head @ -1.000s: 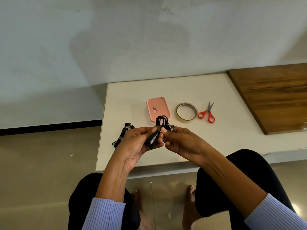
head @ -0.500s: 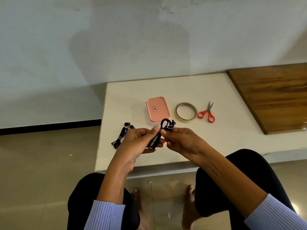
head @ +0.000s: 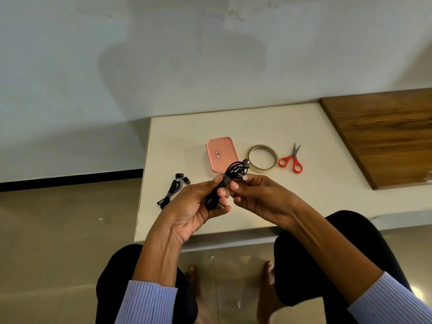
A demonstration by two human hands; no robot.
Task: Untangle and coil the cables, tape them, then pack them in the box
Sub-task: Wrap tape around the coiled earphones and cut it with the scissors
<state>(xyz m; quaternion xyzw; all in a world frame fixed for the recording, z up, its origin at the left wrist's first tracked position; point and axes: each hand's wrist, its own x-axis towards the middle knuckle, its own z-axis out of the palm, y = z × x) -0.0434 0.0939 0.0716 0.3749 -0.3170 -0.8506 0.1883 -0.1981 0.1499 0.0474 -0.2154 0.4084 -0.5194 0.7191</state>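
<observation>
My left hand [head: 198, 204] grips a coiled black cable [head: 230, 175] above the white table's front part, fingers curled round the bundle. My right hand [head: 259, 195] pinches the coil's upper end near its grey plug. A second black earphone cable [head: 174, 189], bundled, lies on the table to the left of my hands. The pink box [head: 221, 152], lid shut, sits just behind the hands. A roll of clear tape [head: 263, 157] lies right of the box, and red-handled scissors [head: 292, 160] lie right of the tape.
The white table [head: 315, 183] ends at its left edge near the earphone cable and its front edge under my wrists. A brown wooden board [head: 385, 134] covers the far right. My knees and bare feet are below the table front.
The coil has been turned and tilted more upright in my hands, its loops now over the box's near edge. My left hand has slid down round the bundle.
</observation>
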